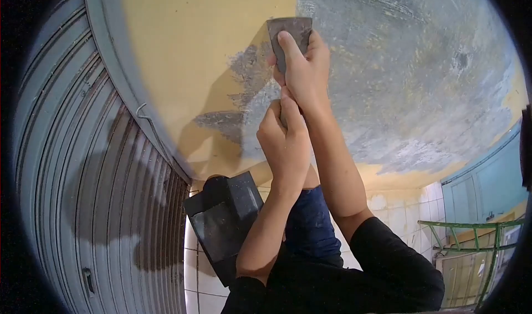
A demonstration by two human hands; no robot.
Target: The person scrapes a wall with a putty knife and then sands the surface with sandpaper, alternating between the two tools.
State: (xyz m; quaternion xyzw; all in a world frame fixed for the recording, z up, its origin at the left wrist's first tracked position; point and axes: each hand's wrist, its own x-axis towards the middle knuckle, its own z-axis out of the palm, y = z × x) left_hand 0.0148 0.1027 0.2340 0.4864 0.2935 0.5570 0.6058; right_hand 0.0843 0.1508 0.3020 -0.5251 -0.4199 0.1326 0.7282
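Observation:
Against the wall, a flat grey scraper (291, 27) points upward, its wide blade edge at the border of yellow paint and grey bare patch. My right hand (306, 73) is closed around the blade, the thumb flat on its near face. Just below, my left hand (285, 139) is closed around what looks like the scraper's handle, mostly hidden by the fingers. The wall (382, 87) is bare and mottled grey to the right, with ragged grey spots in the yellow paint left of my hands.
A ribbed metal shutter (66, 164) stands on the left, with a bent metal hook (145, 114) by its frame. A black box-like object (219, 225) is below on the tiled floor. At right are a green metal rack (471, 225) and a light-blue door (482, 189).

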